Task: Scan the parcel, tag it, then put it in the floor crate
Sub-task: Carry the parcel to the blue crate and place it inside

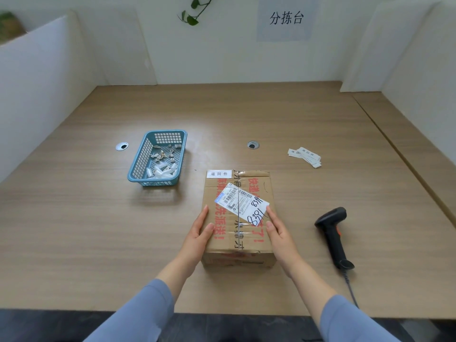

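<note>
A brown cardboard parcel with red print and a white shipping label stands on the wooden table, near the front edge. A small white tag is stuck at its far left corner. My left hand presses flat against the parcel's left side and my right hand against its right side, so both grip the box between them. The black handheld scanner lies on the table to the right of the parcel, its cable running off the front edge. No floor crate is in view.
A blue plastic basket with paper scraps sits left of the parcel. A small pile of white tags lies at the back right. Two round cable holes are set in the table. White partitions enclose the left, back and right.
</note>
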Available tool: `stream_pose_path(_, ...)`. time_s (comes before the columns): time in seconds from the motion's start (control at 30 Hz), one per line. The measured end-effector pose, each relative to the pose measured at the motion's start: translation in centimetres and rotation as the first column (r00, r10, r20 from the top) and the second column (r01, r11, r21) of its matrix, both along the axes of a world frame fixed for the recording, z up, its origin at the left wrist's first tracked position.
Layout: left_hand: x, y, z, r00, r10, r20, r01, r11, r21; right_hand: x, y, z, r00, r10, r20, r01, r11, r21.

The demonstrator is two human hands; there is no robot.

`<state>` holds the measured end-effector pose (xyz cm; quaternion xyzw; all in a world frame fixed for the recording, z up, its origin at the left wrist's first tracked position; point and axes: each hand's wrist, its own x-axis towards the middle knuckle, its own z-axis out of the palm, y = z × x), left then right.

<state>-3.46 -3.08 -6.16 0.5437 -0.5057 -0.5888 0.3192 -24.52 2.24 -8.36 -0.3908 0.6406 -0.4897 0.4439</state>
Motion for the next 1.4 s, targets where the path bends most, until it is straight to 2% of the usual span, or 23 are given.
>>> stream_pose_path(0.33,0.0,0.0,0.2,0.999,-0.026,0.019,0.026,1.000,-0.009,0.1,0.0,0.4,0.996,-0.011,0.089,0.011,1.000,0.003)
stream_pose_path(0.97,-0.2,0.4,0.1,0.999,-0.035,0.024,0.035,0.999,-0.015,0.2,0.2,0.9,0.994,0.009,0.108,-0.011,1.000,0.011)
stream_pose_path(1.4,-0.5,-1.9,4.2,0.997,-0.072,0.024,0.075,0.985,-0.157,-0.7,-2.1,4.1,0.995,0.016,0.095,-0.003,0.991,-0.131)
